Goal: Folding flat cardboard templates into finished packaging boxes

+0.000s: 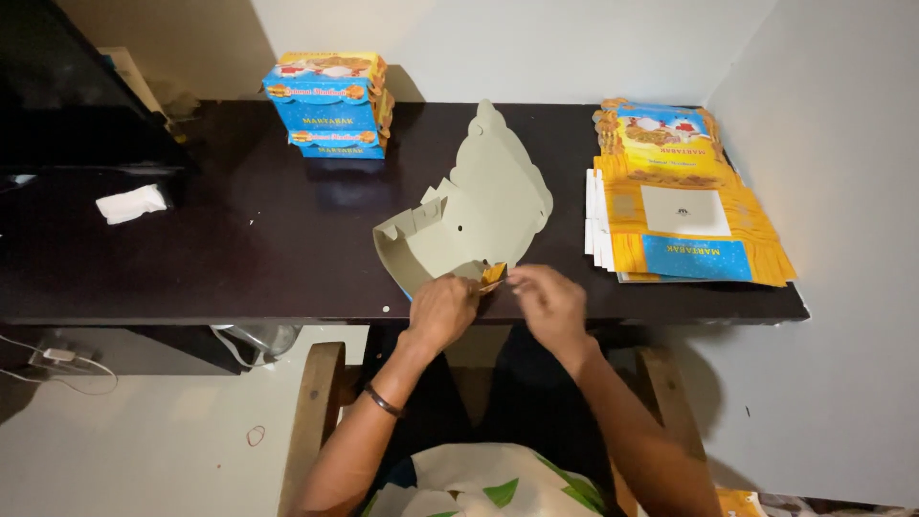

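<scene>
A half-folded cardboard box blank (469,215), grey on its inner face, is held at the near edge of the dark bench (239,239), with its scalloped lid flap standing up and away from the person. The left hand (442,311) is closed on the near corner of the blank, the fingers curled over a small orange-printed tab. The right hand (548,299) is set just beside it, its fingers (522,280) pinched together at the same corner; whether cardboard is actually gripped between them cannot be told.

For this fold to be done well, the corner tab is best kept square to the side wall and pressed along its crease, while the wall is steadied by the other hand so that the standing flap is not bent.

A stack of flat yellow-and-blue blanks (684,211) lies to the right, well apart from the hands, and a pile of finished blue boxes (330,105) stands at the back left. A white crumpled tissue (132,203) lies at the far left.

The tab's slot is hidden beneath the hands, and the box's near wall is largely covered. The lower arms are cut off at the picture's bottom edge.
</scene>
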